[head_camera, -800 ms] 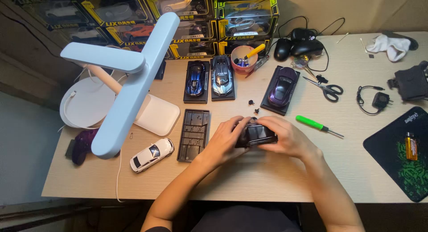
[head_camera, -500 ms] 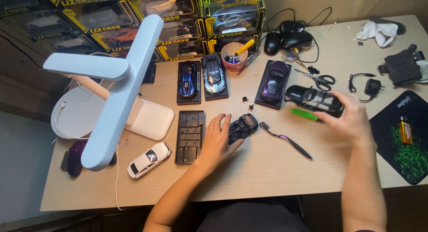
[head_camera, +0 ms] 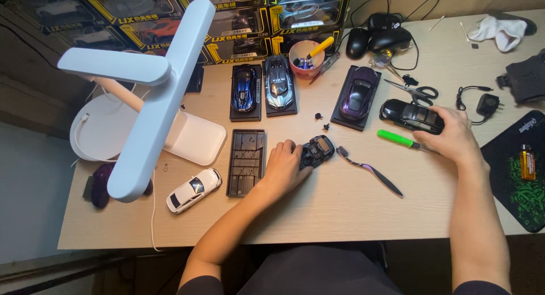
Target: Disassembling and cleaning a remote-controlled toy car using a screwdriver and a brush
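The black car body shell is grasped by the right hand, fingers curled over its rear, with a green-handled screwdriver just beside the palm. The dark chassis is touched by the loosely open left hand, a black tray lying just beyond its outer side. Everything is set on a pale wooden desk, with a white lamp well apart from the left hand.

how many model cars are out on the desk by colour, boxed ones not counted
white car: 1
blue car: 1
silver car: 1
purple car: 1
black car body, under the right hand: 1
dark chassis, at the left hand: 1
total: 6
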